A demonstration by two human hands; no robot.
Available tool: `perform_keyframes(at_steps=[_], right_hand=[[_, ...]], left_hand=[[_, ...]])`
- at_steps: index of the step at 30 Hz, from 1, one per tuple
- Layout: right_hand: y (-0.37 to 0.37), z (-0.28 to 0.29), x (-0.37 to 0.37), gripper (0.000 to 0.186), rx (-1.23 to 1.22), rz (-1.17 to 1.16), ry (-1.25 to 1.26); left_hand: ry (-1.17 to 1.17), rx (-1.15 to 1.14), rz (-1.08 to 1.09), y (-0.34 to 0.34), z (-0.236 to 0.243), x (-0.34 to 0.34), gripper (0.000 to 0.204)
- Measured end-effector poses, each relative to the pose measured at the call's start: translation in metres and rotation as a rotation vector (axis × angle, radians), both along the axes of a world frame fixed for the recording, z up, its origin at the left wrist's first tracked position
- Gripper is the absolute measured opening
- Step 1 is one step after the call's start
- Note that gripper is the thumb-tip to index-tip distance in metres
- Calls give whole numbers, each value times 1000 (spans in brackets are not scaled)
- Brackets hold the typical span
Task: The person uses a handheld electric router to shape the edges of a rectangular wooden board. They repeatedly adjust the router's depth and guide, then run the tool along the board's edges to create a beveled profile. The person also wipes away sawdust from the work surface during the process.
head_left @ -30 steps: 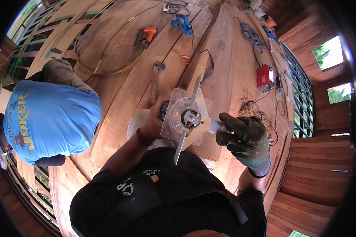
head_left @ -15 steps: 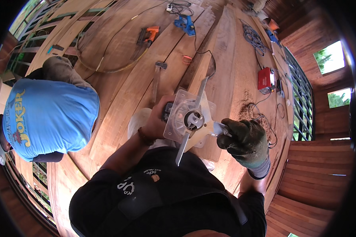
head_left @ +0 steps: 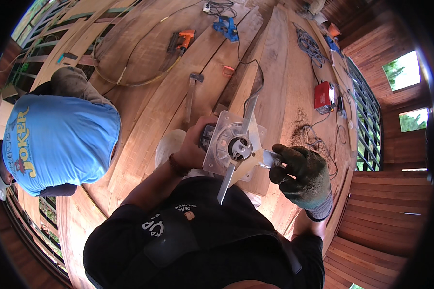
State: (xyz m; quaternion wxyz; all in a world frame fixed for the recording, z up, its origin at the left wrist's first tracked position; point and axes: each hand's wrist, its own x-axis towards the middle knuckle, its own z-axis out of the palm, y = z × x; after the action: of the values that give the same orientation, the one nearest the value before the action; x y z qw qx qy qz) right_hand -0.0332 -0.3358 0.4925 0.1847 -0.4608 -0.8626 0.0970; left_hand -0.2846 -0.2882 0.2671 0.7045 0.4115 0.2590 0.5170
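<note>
Green glove [head_left: 309,185]: worn on the right hand [head_left: 296,171], by whose curled fingers and thumb the end of one bracket arm is pinched.
Left hand [head_left: 197,137]: left bare, a bracelet [head_left: 178,165] worn at its wrist; closed around the router's dark body, its fingers partly hidden by the plate.
Router [head_left: 207,137]: held up between both hands, its clear plate [head_left: 215,156] tilted to face the right hand.
Bracket [head_left: 255,138]: set over the plate, its three metal arms pointed beyond the hands, back toward the body and into the glove.
Hammer [head_left: 193,94]: laid on the boards [head_left: 152,111] just beyond the left hand.
Nailer [head_left: 182,42]: seen farther beyond the left hand, coloured orange and black.
Planer [head_left: 225,29]: placed well beyond both hands, coloured blue.
Sawdust [head_left: 301,126]: strewn beyond the right hand, near a red machine [head_left: 323,97].
Co-worker [head_left: 62,139]: seen bent over, well left of the left hand, dressed in blue.
</note>
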Motion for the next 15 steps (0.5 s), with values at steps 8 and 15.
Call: perform_keyframes(at_steps=[8,15], right_hand=[[-1,-1,4,41,32,104,-58],[-6,-4,10,38,61,117,-88]], left_hand=[[-11,-149,-54,-1,4,-3,70],[-35,-263,-67,-7,14,1,93]])
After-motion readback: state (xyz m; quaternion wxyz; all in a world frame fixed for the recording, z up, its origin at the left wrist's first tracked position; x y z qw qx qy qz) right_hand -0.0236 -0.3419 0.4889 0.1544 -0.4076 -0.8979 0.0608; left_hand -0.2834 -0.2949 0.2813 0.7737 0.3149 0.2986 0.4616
